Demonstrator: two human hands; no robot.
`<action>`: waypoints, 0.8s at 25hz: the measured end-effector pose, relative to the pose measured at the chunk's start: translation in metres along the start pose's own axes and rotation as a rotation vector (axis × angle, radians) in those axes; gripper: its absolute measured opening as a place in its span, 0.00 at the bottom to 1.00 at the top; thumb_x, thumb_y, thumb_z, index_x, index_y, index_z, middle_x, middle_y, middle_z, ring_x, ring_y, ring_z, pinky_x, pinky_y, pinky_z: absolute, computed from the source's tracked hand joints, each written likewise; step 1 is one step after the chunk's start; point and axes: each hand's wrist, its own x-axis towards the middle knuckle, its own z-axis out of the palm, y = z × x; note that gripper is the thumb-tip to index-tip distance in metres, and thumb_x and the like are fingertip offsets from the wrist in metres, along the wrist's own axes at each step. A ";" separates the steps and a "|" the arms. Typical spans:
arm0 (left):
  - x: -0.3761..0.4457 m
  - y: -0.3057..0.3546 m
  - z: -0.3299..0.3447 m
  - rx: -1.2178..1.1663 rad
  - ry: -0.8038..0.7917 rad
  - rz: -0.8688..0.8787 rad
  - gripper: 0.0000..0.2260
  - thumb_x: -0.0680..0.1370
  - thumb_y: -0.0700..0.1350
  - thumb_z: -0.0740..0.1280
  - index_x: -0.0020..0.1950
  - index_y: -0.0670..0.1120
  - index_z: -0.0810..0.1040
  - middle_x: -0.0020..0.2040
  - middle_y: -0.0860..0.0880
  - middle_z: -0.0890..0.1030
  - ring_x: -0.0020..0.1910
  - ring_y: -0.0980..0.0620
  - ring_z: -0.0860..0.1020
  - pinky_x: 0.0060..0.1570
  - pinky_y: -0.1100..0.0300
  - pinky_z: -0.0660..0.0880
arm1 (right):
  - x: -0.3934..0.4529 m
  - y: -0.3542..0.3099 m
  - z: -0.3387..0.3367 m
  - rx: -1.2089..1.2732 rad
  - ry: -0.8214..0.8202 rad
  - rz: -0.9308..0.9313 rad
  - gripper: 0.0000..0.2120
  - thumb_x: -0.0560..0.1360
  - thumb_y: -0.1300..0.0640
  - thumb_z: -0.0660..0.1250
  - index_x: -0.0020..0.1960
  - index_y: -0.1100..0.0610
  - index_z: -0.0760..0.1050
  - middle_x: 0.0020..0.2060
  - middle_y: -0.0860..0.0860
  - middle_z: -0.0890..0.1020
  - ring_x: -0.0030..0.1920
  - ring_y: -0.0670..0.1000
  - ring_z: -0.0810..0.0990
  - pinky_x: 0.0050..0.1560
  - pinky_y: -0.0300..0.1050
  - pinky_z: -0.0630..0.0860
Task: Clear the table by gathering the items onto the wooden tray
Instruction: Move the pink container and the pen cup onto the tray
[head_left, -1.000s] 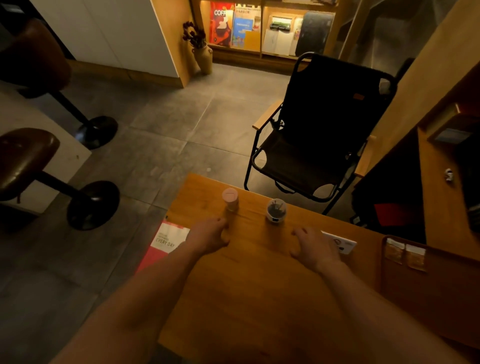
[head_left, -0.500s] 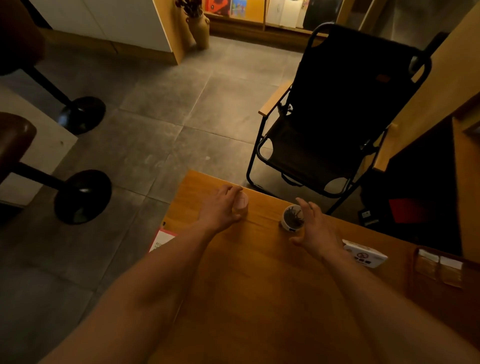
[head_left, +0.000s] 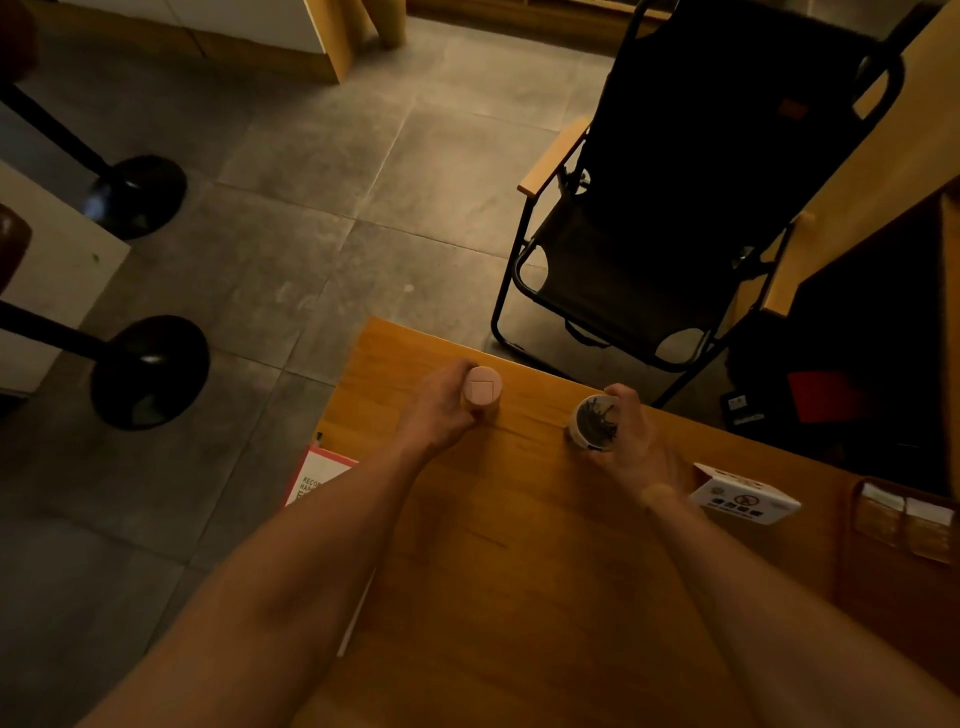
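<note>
A dim café-like room: bar stools (head_left: 148, 369), a folding chair (head_left: 675, 218), a wooden table (head_left: 519, 545), tiled floor (head_left: 322, 208).

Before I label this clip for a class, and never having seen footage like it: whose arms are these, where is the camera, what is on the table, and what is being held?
There is no machine here. The arms belong to a person wearing a wide-angle camera on the head, so this single view looks forward and down at their own hands.

The left hand grips a pink cylindrical container. The right hand holds a small white cup with dark contents that I cannot identify. Both stand on the wooden table.

A white sign card lies to the right of the right hand. At the far right is the darker wooden tray, with two small packets on it.

Behind the table stands a black folding chair.
</note>
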 end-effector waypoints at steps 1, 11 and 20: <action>0.000 -0.001 0.001 -0.001 0.006 0.001 0.24 0.72 0.46 0.74 0.66 0.49 0.70 0.63 0.48 0.77 0.61 0.48 0.75 0.59 0.46 0.76 | 0.000 0.002 0.002 0.042 0.003 0.006 0.41 0.67 0.53 0.78 0.69 0.43 0.54 0.64 0.56 0.74 0.61 0.60 0.77 0.50 0.56 0.80; -0.005 -0.007 0.015 -0.088 0.060 -0.056 0.25 0.72 0.46 0.75 0.66 0.51 0.70 0.63 0.48 0.77 0.61 0.48 0.75 0.58 0.48 0.75 | -0.003 -0.002 0.015 0.253 0.060 0.045 0.38 0.65 0.50 0.79 0.67 0.45 0.61 0.65 0.53 0.75 0.64 0.58 0.75 0.53 0.51 0.76; -0.065 0.011 0.037 -0.238 0.170 -0.078 0.30 0.69 0.47 0.77 0.68 0.49 0.69 0.64 0.47 0.76 0.59 0.53 0.72 0.55 0.58 0.73 | -0.046 0.000 0.000 0.377 0.028 -0.002 0.38 0.64 0.50 0.80 0.67 0.48 0.64 0.64 0.52 0.75 0.62 0.54 0.74 0.52 0.43 0.71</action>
